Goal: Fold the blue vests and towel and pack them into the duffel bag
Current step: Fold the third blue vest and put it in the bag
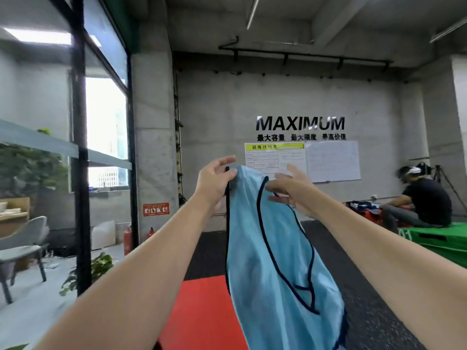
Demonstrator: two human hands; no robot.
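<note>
Head view shows a light blue vest (275, 261) with dark navy trim hanging in mid-air at the centre of the scene, held up at arm's length in front of the person. Its top edge is bunched near the upper middle, and the cloth falls loose and crumpled toward the near bottom edge, where it runs out of view.

At the vest's top left corner, the left hand (214, 184) pinches the trimmed edge between thumb and curled fingers, while the upper fingers are spread above it. Just to the right, the right hand (290, 192) grips a strap of the dark trim, with its fingers partly extended across the fabric. Both bare forearms reach in from the near corners.

Below the vest lies a red mat (202, 314) on a dark speckled floor (374, 322). On the far concrete wall, black lettering (300, 123) reads MAXIMUM above a whiteboard (333, 161) and a yellow-headed chart (274, 157). At far right a second person (422, 198) in dark clothes sits on a green box (439, 245), bent over red items. To the left stand a large window (104, 127), a grey chair (24, 246), a potted plant (98, 269) and two red fire extinguishers (128, 238) beside a concrete pillar (154, 137).
</note>
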